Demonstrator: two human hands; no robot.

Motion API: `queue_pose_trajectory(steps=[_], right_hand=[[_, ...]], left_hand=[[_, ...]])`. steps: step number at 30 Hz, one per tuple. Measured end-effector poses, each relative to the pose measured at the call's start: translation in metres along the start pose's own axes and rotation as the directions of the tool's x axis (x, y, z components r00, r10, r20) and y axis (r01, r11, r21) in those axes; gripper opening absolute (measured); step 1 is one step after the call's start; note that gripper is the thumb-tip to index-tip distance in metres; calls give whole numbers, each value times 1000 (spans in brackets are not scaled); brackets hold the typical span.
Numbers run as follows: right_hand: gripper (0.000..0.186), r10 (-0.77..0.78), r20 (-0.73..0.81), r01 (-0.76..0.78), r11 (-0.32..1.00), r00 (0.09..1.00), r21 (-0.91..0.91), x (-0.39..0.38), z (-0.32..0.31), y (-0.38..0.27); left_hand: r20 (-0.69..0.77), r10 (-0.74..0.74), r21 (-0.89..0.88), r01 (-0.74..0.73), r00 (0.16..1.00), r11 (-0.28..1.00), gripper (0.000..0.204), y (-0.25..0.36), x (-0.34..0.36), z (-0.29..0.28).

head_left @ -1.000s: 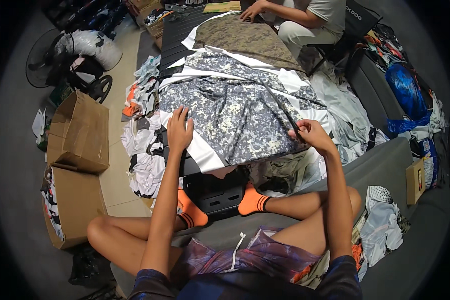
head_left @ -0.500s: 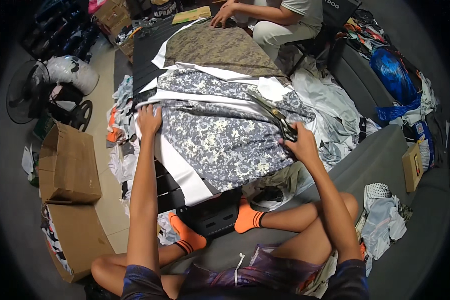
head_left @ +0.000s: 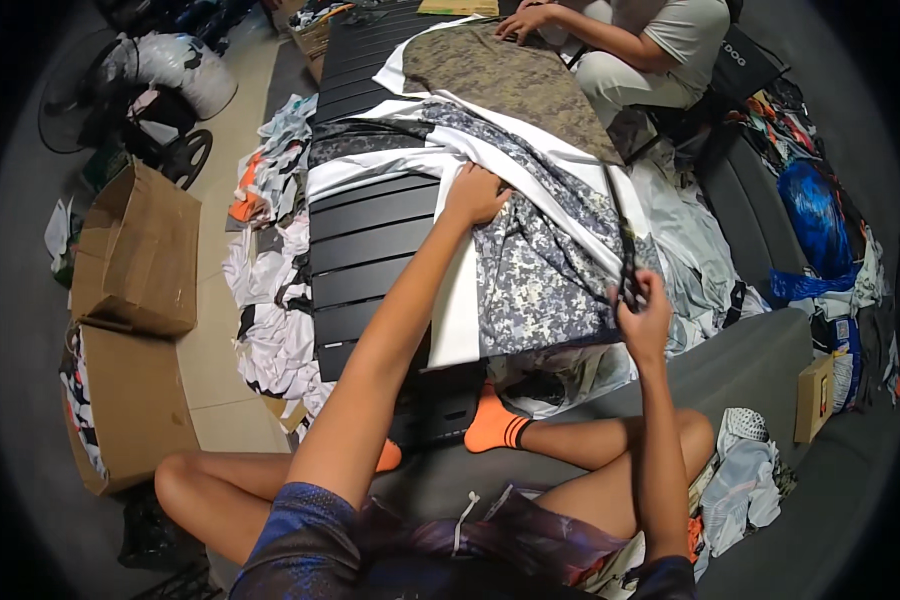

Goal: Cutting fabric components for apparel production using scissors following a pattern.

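A grey-and-white digital camouflage fabric (head_left: pixel 545 290) with white borders lies across the near end of the black slatted table (head_left: pixel 365 235). My left hand (head_left: pixel 478 196) is closed on its white-edged left side, with the fingertips partly hidden. Bunched folds run from that hand toward the right. In my right hand (head_left: pixel 646 318) are large dark-handled scissors (head_left: pixel 626 240), held at the fabric's right side with the blades pointing away from me. Beyond lies a brown-green camouflage fabric (head_left: pixel 515 80) with white edging, where a co-worker's hand (head_left: pixel 522 25) rests.
Cloth scraps (head_left: pixel 275 265) lie heaped along the table's left side, near open cardboard boxes (head_left: pixel 135 250). On the right, pale fabric (head_left: pixel 695 240) hangs beside the grey sofa (head_left: pixel 740 350). A co-worker (head_left: pixel 660 60) sits at the far right. Among piled cloth is a blue bag (head_left: pixel 815 215).
My left hand has moved right, drawing the fabric's left side with it and baring table slats. The scissors have swung to point more directly away. The whole view has shifted somewhat.
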State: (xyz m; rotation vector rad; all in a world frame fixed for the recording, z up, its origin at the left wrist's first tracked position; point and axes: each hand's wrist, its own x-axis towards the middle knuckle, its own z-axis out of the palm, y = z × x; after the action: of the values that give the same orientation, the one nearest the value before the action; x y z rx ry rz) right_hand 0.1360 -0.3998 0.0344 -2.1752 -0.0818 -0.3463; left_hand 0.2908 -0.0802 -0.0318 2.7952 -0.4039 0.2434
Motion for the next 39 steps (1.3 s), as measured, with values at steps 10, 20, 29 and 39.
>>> queue_pose_trajectory(steps=[10,20,29,39], right_hand=[[43,-195,170,201,979,966,-18,-15,41,8],[32,-129,384,-10,940,914,340,-64,32,-38],[23,50,862,-661,665,504,348,-118,20,-73],[26,31,939,-511,845,342,158,-179,-15,-54]], left_hand=[[-79,-219,-50,216,972,975,45,-57,-106,-53],[-258,-337,8,351,905,936,59,22,-214,-46],[-80,-360,55,364,930,930,64,-55,-142,-59],[-412,-199,-26,207,889,978,56,-39,-166,-61]])
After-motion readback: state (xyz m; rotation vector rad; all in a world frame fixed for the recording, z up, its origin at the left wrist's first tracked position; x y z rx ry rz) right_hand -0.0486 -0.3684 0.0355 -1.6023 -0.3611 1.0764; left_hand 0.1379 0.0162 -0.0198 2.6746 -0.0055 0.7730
